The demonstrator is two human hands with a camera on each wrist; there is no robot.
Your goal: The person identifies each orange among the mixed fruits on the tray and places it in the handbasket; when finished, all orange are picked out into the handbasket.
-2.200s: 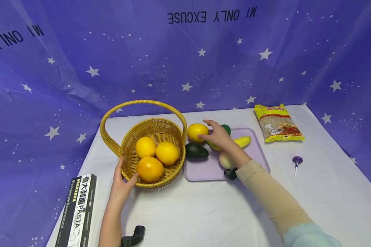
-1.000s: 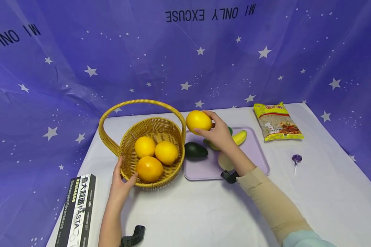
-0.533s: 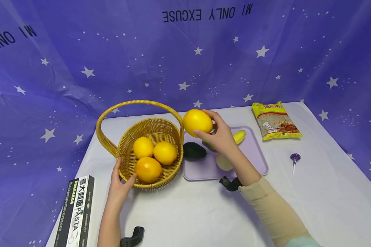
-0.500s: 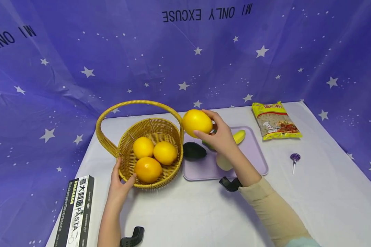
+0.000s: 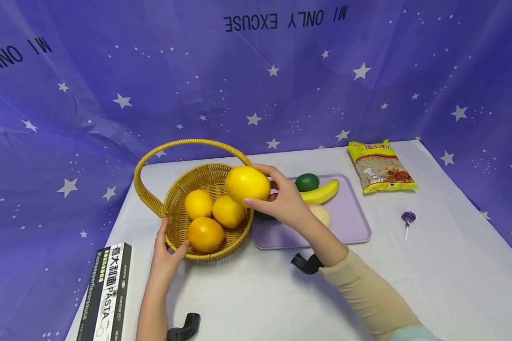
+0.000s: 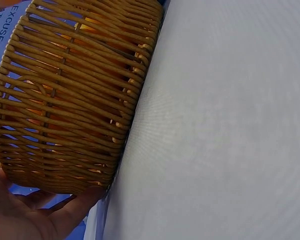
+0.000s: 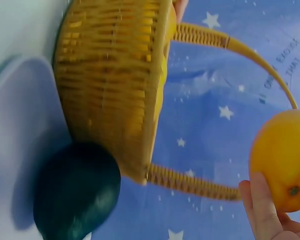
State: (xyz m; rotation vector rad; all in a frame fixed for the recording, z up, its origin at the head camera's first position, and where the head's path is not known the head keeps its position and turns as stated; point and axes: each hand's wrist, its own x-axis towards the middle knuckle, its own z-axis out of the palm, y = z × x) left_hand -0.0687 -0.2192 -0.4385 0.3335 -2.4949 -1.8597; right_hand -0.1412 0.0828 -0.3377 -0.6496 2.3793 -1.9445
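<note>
My right hand (image 5: 283, 201) holds a yellow, oval lemon (image 5: 246, 184) above the right rim of the basket, thumb in front and fingers behind. The right wrist view shows the stem end of the lemon (image 7: 285, 160). The round wicker basket (image 5: 187, 181) has a tall handle (image 5: 196, 141). Inside lie yellow fruit (image 5: 198, 204) and a deeper orange one (image 5: 205, 235). My left hand (image 5: 166, 255) holds the basket's near left side, thumb at the rim. In the left wrist view, its fingers (image 6: 72, 212) lie against the woven outer wall.
A lilac tray (image 5: 350, 227) right of the basket bears a banana (image 5: 322, 192), a green fruit (image 5: 307, 182), a pale round one (image 5: 320, 215) and a dark avocado (image 7: 77, 190). A yellow food bag (image 5: 381, 168), lollipop (image 5: 407, 218) and pasta box (image 5: 106, 289) lie around.
My right hand has picked up the lemon from beside the tray's back left corner, raised it and carried it left over the basket's rim. The left hand has stayed at the basket.
</note>
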